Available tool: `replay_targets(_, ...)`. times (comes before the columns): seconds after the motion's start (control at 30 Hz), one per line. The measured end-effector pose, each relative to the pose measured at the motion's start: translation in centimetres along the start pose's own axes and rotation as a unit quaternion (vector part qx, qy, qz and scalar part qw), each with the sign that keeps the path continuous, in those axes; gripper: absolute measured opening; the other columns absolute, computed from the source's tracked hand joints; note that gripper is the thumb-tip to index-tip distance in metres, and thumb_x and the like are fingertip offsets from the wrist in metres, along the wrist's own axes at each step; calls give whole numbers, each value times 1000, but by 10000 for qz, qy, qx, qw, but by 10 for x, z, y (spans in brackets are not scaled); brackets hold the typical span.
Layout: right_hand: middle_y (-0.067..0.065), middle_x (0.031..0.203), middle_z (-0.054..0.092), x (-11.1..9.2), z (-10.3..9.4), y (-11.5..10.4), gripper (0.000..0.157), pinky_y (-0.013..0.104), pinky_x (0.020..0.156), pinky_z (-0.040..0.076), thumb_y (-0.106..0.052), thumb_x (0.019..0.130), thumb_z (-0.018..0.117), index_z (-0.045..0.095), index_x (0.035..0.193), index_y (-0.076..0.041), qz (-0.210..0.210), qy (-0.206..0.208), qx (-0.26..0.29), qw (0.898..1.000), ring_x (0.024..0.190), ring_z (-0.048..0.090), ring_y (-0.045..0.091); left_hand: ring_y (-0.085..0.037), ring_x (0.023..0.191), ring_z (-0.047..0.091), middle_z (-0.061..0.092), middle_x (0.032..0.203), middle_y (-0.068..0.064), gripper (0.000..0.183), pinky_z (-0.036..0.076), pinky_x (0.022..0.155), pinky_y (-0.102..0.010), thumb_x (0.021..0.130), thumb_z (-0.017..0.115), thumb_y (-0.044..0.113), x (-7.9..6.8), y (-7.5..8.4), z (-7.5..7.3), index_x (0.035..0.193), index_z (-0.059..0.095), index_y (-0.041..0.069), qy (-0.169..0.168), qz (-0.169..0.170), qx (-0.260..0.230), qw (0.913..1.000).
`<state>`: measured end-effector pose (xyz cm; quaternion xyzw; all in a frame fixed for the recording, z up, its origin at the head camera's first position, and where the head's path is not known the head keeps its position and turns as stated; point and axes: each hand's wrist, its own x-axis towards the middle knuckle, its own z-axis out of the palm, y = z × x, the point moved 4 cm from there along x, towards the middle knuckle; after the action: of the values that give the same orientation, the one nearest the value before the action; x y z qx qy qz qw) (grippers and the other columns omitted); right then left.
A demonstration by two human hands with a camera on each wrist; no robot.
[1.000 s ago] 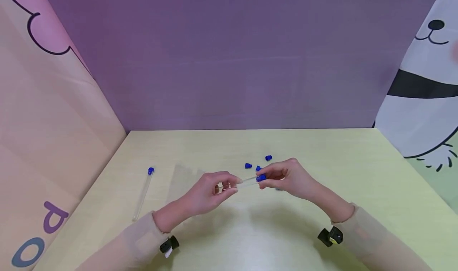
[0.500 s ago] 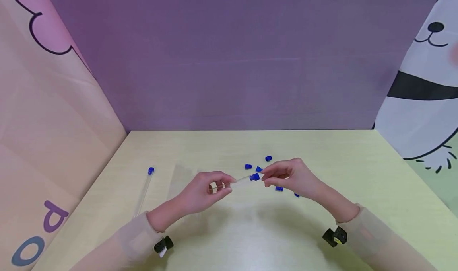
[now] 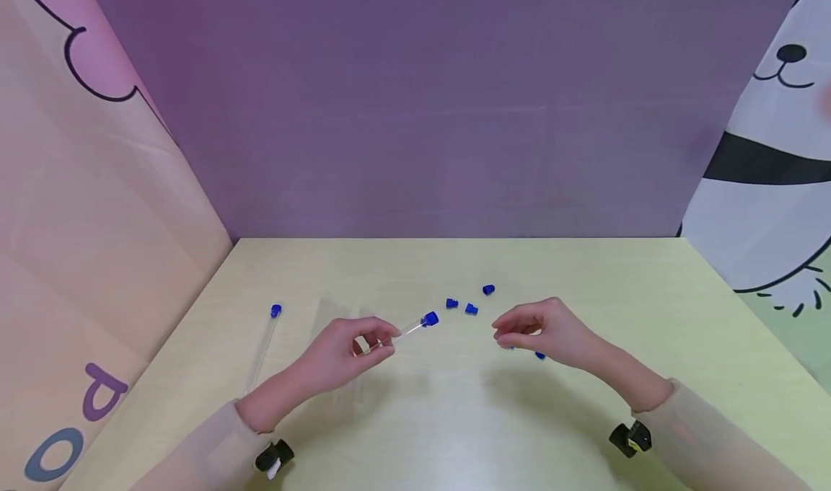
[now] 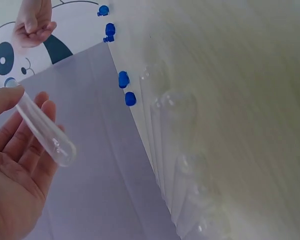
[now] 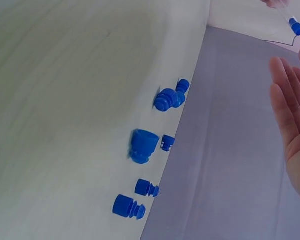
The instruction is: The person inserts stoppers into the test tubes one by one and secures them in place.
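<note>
My left hand (image 3: 344,350) pinches a clear test tube (image 4: 45,127) between thumb and fingers, above the table. A blue stopper (image 3: 430,319) sits in the tube's mouth, which points to the right. My right hand (image 3: 548,331) hovers apart from it with loosely bent fingers and nothing in them. Several loose blue stoppers (image 5: 144,145) lie below and beyond the right hand, some partly hidden by it in the head view. Another test tube with a blue stopper (image 3: 275,311) lies on the table to the left of my left hand.
Several clear test tubes (image 4: 175,125) lie side by side on the table, partly behind my left hand in the head view and hard to make out. The pale table (image 3: 415,448) ends at a purple back panel (image 3: 415,116), with printed side panels left and right.
My right hand has let go of the blue stopper and drawn away to the right. My left hand has moved left, carrying the stoppered test tube with it.
</note>
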<state>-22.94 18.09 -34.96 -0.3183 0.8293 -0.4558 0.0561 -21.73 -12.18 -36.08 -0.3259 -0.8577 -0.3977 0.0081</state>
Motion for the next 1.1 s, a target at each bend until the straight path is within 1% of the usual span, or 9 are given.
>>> replay_targets(0.1, 1, 91, 72, -2, -2, 1, 21, 29, 74, 55, -14, 85, 75, 73, 104, -3, -101, 11, -135, 9999, 81, 69, 12, -7, 77, 57, 65, 86, 14, 17, 51, 62, -25, 91, 69, 13, -4, -2, -5, 107, 71, 9, 3, -89, 198, 9998)
replay_targets(0.23, -1, 90, 73, -6, -4, 4, 20, 28, 74, 55, -14, 86, 75, 73, 103, -4, -226, -2, -339, 9992, 82, 67, 10, -6, 78, 57, 65, 88, 15, 17, 51, 63, -25, 90, 70, 13, -10, -4, -11, 107, 72, 11, 67, -177, 467, 9987)
replay_targets(0.37, -3, 91, 73, -10, -7, 8, 20, 27, 72, 55, -13, 85, 75, 73, 102, -3, -300, 32, -516, 9982, 80, 67, 9, -6, 77, 58, 65, 90, 12, 17, 51, 62, -24, 88, 72, 10, -15, -4, -16, 105, 72, 12, 237, 6, 719, 9971)
replay_targets(0.5, -2, 92, 72, -14, -9, 10, 19, 26, 70, 54, -10, 85, 76, 73, 101, -1, -422, 83, -598, 9973, 78, 66, 9, -5, 76, 57, 61, 86, 14, 17, 51, 61, -24, 86, 74, 10, -18, -4, -21, 103, 72, 14, 380, 67, 1113, 9930)
replay_targets(0.6, -1, 93, 72, -18, -10, 12, 19, 27, 70, 54, -9, 84, 76, 73, 100, -1, -333, 85, -644, 9973, 78, 66, 8, -8, 77, 59, 60, 85, 15, 17, 50, 62, -23, 85, 75, 12, -22, -4, -23, 102, 73, 14, 395, 32, 1489, 9881)
replay_targets(0.7, -1, 93, 72, -21, -12, 16, 20, 27, 68, 54, -10, 84, 77, 74, 101, -1, -131, 81, -699, 9974, 76, 66, 9, -12, 78, 60, 61, 84, 14, 17, 47, 60, -22, 84, 77, 12, -25, -4, -25, 101, 73, 13, 483, 170, 1811, 9821)
replay_targets(0.77, -1, 92, 72, -22, -13, 18, 20, 27, 67, 54, -11, 84, 77, 74, 101, -2, -25, 75, -722, 9974, 74, 66, 11, -12, 78, 59, 61, 84, 13, 18, 45, 59, -21, 83, 77, 12, -26, -5, -26, 100, 73, 14, 591, 244, 1954, 9786)
replay_targets(0.9, -1, 91, 72, -25, -14, 22, 22, 27, 66, 54, -12, 85, 76, 73, 102, -1, 16, 17, -705, 9975, 73, 66, 14, -11, 76, 57, 60, 84, 13, 19, 43, 57, -21, 82, 77, 10, -29, -9, -30, 100, 74, 15, 670, 244, 2045, 9763)
replay_targets(1.1, -4, 90, 72, -30, -16, 25, 23, 28, 69, 55, -8, 85, 75, 70, 105, 3, -77, -30, -755, 9971, 77, 67, 10, -12, 76, 57, 62, 87, 12, 20, 45, 57, -21, 84, 76, 9, -33, -17, -38, 104, 73, 9, 438, -45, 1812, 9825)
